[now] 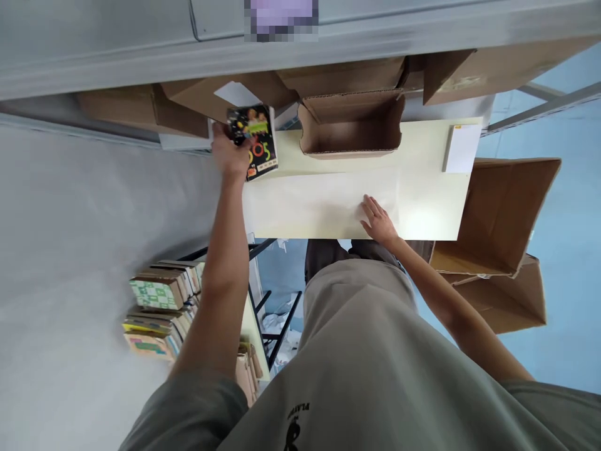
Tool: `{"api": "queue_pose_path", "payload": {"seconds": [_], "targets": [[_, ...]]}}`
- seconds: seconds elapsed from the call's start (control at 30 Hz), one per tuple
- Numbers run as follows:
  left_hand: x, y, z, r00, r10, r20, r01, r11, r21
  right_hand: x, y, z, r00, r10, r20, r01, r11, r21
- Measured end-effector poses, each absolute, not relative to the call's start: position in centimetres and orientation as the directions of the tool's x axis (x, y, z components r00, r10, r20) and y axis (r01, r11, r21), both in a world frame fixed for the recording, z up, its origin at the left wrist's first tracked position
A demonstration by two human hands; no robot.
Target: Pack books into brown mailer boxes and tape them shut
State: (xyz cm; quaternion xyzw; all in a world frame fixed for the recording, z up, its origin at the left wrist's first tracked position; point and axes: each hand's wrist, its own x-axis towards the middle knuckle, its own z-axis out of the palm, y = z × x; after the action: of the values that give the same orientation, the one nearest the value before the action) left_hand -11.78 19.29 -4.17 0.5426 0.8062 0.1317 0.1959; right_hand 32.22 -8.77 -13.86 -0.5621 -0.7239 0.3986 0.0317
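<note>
First, at far left, at least two book stacks [157,291] sit low down. Next, the left hand [230,151] has one black book [263,141] in its grip at the left end of the surface [429,207]. Mid-surface lies one sheet [305,200], with one open box [352,128] just beyond. The right hand [378,220], its grip loose, rests flat on the sheet. Rightward come one pad [461,148] and two cartons [511,213].
</note>
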Motion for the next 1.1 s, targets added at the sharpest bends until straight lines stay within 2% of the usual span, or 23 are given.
{"api": "queue_pose_path", "payload": {"seconds": [0.1,0.17,0.23,0.3,0.4,0.47,0.53,0.63,0.73,0.83,0.93,1.1], "targets": [[-13.8,16.8,-0.8,-0.475,0.877,0.066,0.766,0.376,0.521,32.3,-8.8,-14.0,-0.358,0.848,-0.392,0.779,0.039,-0.626],[-15.3,13.9,1.3,-0.489,0.865,0.111,0.689,0.305,0.657,32.3,-8.7,-13.9,-0.349,0.852,-0.389,0.775,0.029,-0.632],[-15.6,9.9,2.6,-0.430,0.903,-0.002,0.538,0.257,0.803,32.1,-8.5,-13.4,-0.324,0.862,-0.389,0.766,-0.002,-0.642],[-13.6,5.5,2.3,-0.371,0.903,-0.215,0.298,0.335,0.894,31.7,-8.0,-12.1,-0.284,0.880,-0.382,0.725,-0.063,-0.685],[-6.7,-0.4,-1.2,-0.244,0.800,-0.549,0.035,0.573,0.819,30.6,-7.1,-9.6,-0.264,0.871,-0.415,0.518,-0.235,-0.822],[-1.1,-2.8,-4.9,-0.138,0.760,-0.635,-0.034,0.637,0.770,30.1,-6.5,-8.1,-0.282,0.845,-0.455,0.348,-0.351,-0.869],[3.8,-3.7,-8.4,-0.109,0.760,-0.641,-0.041,0.641,0.766,30.0,-5.9,-7.4,-0.249,0.843,-0.477,0.305,-0.400,-0.864],[8.0,-3.1,-12.3,-0.183,0.789,-0.586,0.060,0.604,0.795,31.0,-5.4,-8.3,-0.145,0.862,-0.486,0.453,-0.379,-0.807],[9.0,-1.9,-14.3,-0.221,0.822,-0.525,0.188,0.565,0.804,32.3,-5.5,-10.4,-0.114,0.858,-0.500,0.564,-0.359,-0.744],[9.0,-1.3,-15.5,-0.243,0.810,-0.534,0.246,0.584,0.774,32.6,-6.4,-12.4,-0.114,0.864,-0.491,0.617,-0.326,-0.717],[9.0,-1.3,-16.5,-0.264,0.775,-0.574,0.220,0.628,0.747,32.2,-7.6,-14.0,-0.099,0.893,-0.439,0.645,-0.279,-0.711],[8.4,-1.4,-16.9,-0.122,0.803,-0.583,0.040,0.591,0.806,32.1,-8.5,-15.8,-0.077,0.894,-0.441,0.617,-0.305,-0.726]]}}
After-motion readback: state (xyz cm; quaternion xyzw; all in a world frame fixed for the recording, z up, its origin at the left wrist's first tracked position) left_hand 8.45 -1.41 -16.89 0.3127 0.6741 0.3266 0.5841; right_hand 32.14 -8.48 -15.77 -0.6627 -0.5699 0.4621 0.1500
